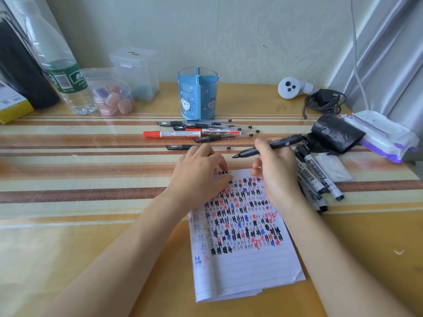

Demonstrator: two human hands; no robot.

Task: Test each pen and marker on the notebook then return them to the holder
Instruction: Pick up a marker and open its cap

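A lined notebook (247, 266) lies open on the desk, its upper half covered in black, red and blue hash marks. My left hand (199, 172) rests on its top left corner with fingers curled down onto the page. My right hand (277, 170) grips a black marker (274, 145), uncapped, tip pointing left above the page's top edge. The blue pen holder (198, 94) stands behind, nothing showing above its rim. Several gel pens and two red markers (171, 134) lie in front of it. Several more black-capped markers (320, 179) lie right of the notebook.
A water bottle (66, 81) and clear plastic jars (112, 97) stand at the back left. A white controller (290, 88), a coiled cable (325, 101), a black plastic roll (336, 131) and a pack of wipes (384, 136) crowd the back right.
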